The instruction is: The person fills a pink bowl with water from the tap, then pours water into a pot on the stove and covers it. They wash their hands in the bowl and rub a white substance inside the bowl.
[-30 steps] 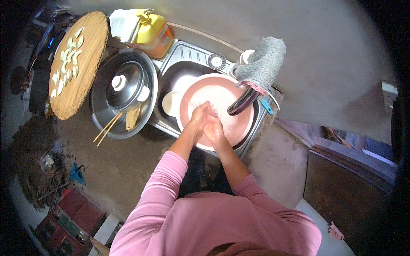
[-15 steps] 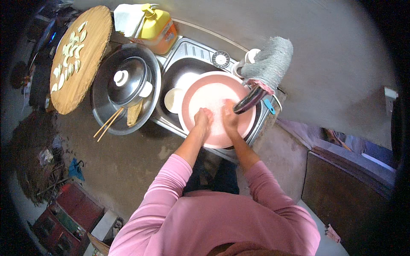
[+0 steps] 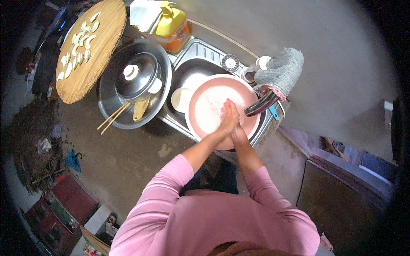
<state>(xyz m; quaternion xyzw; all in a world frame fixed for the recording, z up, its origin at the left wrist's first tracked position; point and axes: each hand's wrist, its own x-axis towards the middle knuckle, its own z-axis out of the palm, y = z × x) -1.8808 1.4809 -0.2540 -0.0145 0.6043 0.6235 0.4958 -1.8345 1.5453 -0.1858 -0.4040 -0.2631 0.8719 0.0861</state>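
My left hand is pressed against my right hand over a pink basin. The left fingers are stretched out and lie along the other hand. Most of the right hand is hidden behind the left, so its fingers do not show clearly. Whitish, foamy water fills the basin, which rests on a steel sink. A dark, curved faucet spout, wrapped in grey cloth, hangs over the basin's right side, close to my hands.
Left of the sink stands a metal bowl holding a lidded pot and chopsticks. A round wooden board carries several pale crescent-shaped pieces. Behind are a yellow pump bottle and a sink strainer; a pale bowl sits beside the basin.
My hands were apart in the basin's water; now they are pressed together above it. The left hand moved right to meet the right hand. The whole view has shifted slightly.
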